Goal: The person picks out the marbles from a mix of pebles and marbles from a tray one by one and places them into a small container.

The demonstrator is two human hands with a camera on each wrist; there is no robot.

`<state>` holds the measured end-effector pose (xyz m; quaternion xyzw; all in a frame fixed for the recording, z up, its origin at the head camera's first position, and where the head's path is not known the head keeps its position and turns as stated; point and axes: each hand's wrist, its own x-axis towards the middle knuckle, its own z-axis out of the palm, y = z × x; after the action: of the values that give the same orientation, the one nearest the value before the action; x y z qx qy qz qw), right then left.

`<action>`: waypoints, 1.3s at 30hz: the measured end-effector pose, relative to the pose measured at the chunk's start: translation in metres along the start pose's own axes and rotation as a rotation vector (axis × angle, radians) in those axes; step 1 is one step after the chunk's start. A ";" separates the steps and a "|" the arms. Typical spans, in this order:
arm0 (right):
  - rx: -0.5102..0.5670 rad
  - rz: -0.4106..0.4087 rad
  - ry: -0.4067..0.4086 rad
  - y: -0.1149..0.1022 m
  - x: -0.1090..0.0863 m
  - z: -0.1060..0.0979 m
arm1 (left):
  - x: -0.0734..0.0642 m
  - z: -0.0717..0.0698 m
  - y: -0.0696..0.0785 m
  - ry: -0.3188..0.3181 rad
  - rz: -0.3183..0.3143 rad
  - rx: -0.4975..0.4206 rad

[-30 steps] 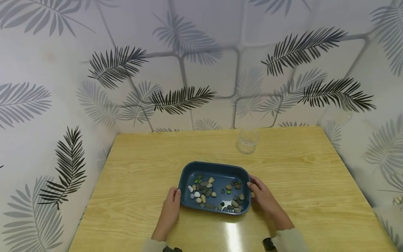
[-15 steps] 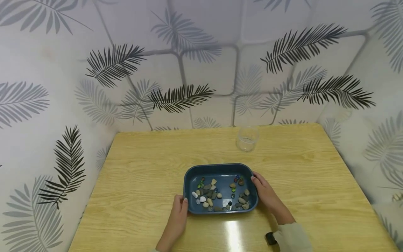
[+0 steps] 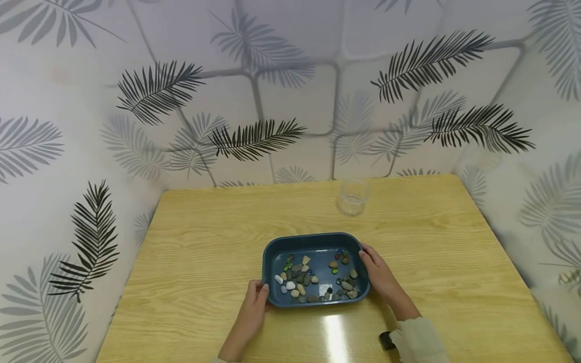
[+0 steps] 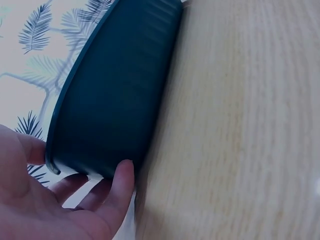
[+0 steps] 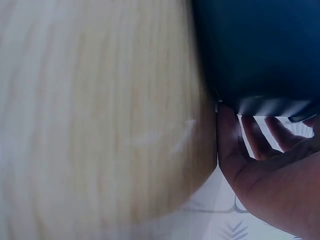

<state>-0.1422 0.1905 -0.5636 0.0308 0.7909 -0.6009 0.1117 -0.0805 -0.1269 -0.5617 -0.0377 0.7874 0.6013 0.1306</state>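
Note:
A dark blue plastic tray (image 3: 320,259) with rounded corners lies low over the wooden table, holding pebbles and glass marbles. Grey, tan and white pebbles (image 3: 301,275) are loosely spread over its left half; more pebbles (image 3: 347,286) sit at the right. My left hand (image 3: 252,305) grips the left end, thumb at the rim. In the left wrist view its fingers (image 4: 122,185) press the outer wall. My right hand (image 3: 380,275) holds the opposite end the same way; the right wrist view shows fingers (image 5: 229,132) against the wall, one near the bottom edge.
A clear glass cup (image 3: 353,199) stands near the table's back edge, beyond the tray. The wooden table (image 3: 204,227) backs onto leaf-patterned wall covering (image 3: 295,101). A dark band (image 3: 387,341) shows at the right wrist, beside a pale sleeve (image 3: 419,340).
The tray has swung slightly counterclockwise and shifted a little to the right, with both hands holding its ends. Since half a second ago it has barely moved.

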 end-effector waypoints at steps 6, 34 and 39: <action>-0.010 -0.008 0.010 0.001 0.000 0.000 | 0.002 -0.004 0.002 -0.028 -0.050 -0.075; -0.376 -0.287 0.111 -0.046 -0.026 -0.003 | 0.064 -0.050 0.013 -0.539 -0.184 -0.408; -0.454 -0.214 0.086 -0.057 -0.032 0.004 | 0.070 -0.052 0.009 -0.586 -0.167 -0.440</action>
<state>-0.1213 0.1739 -0.5043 -0.0533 0.9083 -0.4145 0.0180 -0.1578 -0.1679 -0.5583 0.0448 0.5628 0.7285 0.3879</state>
